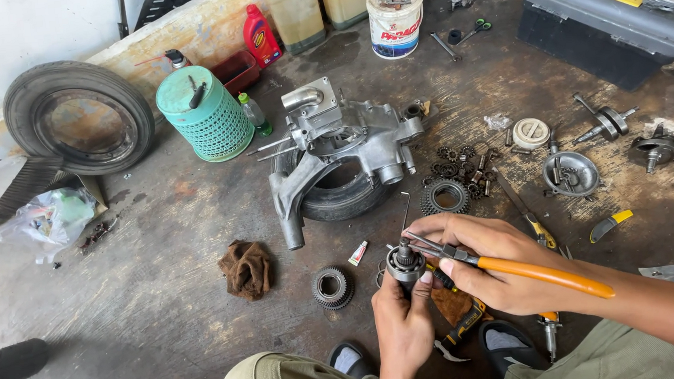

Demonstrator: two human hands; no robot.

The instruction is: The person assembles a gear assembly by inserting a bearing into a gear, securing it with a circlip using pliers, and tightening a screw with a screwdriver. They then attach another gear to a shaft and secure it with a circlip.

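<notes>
My left hand point(403, 315) grips a small round metal bearing assembly point(404, 263) with a shaft sticking up, held above the concrete floor between my knees. My right hand point(490, 261) holds orange-handled pliers point(522, 267), whose thin metal tips touch the top of the assembly. A grey engine crankcase point(341, 144) rests on a small black tyre point(346, 197) just beyond my hands. A toothed gear point(333, 287) lies on the floor to the left of my left hand.
A brown rag point(247, 268), a small glue tube point(358, 253), loose gears point(445, 196) and a metal bowl point(570, 174) lie on the floor. A teal basket point(206, 115), large tyre point(77, 116), white bucket point(396, 16) and grey toolbox point(610, 15) stand further off.
</notes>
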